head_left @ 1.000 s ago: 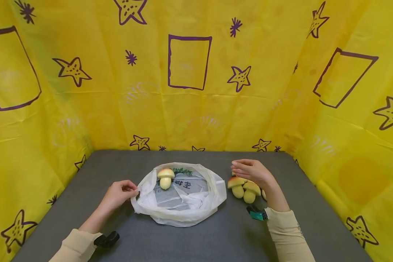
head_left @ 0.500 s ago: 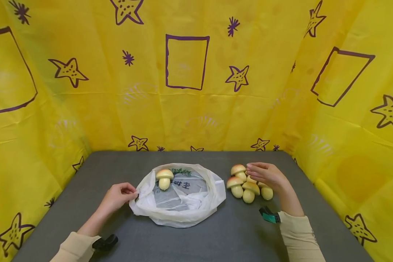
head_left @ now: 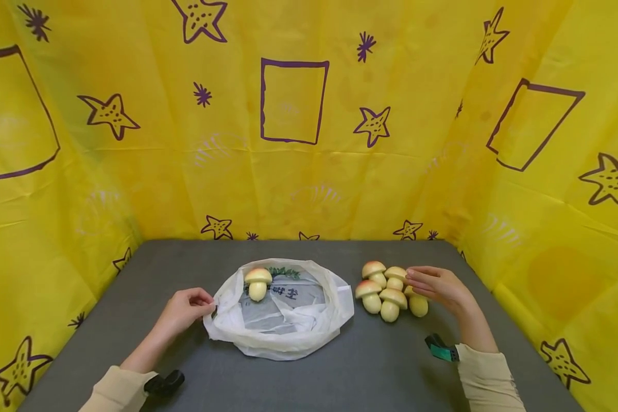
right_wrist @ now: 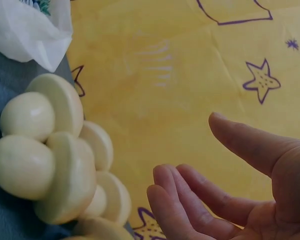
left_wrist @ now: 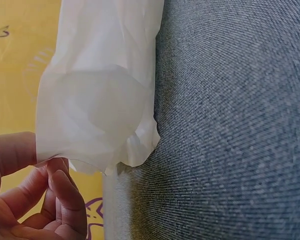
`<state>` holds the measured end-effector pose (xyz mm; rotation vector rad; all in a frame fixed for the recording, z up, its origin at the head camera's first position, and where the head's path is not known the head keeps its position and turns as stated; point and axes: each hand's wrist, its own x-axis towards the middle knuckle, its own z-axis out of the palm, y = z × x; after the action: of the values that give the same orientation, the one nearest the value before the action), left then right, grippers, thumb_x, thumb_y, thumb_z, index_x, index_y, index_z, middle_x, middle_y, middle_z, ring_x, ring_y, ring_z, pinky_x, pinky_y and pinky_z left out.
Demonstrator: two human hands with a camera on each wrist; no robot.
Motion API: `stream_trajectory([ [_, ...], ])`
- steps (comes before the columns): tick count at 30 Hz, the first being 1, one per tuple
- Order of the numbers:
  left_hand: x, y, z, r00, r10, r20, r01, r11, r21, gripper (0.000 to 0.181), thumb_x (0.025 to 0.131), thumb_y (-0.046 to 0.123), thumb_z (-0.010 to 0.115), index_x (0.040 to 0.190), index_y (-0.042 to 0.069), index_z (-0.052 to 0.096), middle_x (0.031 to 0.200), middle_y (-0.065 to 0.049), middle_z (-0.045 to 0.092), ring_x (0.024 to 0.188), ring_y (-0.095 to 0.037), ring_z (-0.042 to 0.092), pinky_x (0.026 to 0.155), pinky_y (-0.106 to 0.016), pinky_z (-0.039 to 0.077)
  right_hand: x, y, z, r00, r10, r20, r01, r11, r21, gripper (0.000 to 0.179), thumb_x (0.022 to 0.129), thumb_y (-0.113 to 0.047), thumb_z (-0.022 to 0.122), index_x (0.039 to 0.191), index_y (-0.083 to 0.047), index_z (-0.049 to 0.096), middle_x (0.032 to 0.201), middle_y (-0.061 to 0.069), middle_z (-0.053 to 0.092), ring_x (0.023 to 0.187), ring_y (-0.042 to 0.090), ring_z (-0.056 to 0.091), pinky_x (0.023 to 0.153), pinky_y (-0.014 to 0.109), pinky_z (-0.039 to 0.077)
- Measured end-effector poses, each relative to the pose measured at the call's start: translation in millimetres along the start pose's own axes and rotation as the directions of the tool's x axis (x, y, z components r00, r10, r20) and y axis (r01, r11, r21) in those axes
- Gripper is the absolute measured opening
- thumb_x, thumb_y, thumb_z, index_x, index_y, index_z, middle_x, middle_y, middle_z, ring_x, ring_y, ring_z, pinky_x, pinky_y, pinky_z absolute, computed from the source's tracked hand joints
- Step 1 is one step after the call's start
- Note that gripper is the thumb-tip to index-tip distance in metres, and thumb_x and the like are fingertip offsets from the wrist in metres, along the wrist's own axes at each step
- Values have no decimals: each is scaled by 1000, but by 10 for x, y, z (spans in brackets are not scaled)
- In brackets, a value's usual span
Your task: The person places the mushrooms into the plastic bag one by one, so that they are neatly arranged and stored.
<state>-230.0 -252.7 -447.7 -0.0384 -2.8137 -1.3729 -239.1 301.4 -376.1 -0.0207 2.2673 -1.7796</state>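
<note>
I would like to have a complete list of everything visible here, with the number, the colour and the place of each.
Bag: 1, white with green and dark print, open on the table
Mushroom in the bag: 1, pale yellow with orange-tinted cap, at the far left inside
Loose mushrooms: 5, pale yellow with orange-tinted caps, grouped right of the bag
Table: 1, dark grey, under everything
Cloth: yellow with purple drawings, behind and at both sides
Wrist devices: 2, left black, right black and green
Sleeves: 2, beige, on both arms
Left grip: 1, bare, pinching the bag's left rim
Right grip: 1, bare, beside the loose mushrooms, holding nothing
</note>
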Motion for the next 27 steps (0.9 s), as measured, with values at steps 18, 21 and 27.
stream_trajectory([
  [18,-14,-26,41,1000,-11,-11,11,1000,-15,15,82,13,72,89,1,66,75,-6,60,65,-17,51,56,-26,45,-146,378,-262,997,68,-47,-70,996,-50,68,97,-28,53,138,19,26,132,27,51,111,19,62,99,40,44],
  [21,-15,-24,32,1000,-12,-10,12,1000,-13,15,82,13,72,89,1,66,75,-6,60,65,-17,51,56,-26,45,-169,445,-287,995,81,-61,-86,993,-78,68,97,-29,54,137,19,28,131,27,53,113,23,61,98,40,45],
  [27,-13,-30,29,1000,-11,-7,11,1000,-10,16,82,14,73,89,2,66,76,-6,60,65,-17,51,56,-26,45,-207,610,-351,995,87,-52,-91,992,-89,63,96,-25,55,133,22,33,123,25,59,108,23,64,93,37,49],
])
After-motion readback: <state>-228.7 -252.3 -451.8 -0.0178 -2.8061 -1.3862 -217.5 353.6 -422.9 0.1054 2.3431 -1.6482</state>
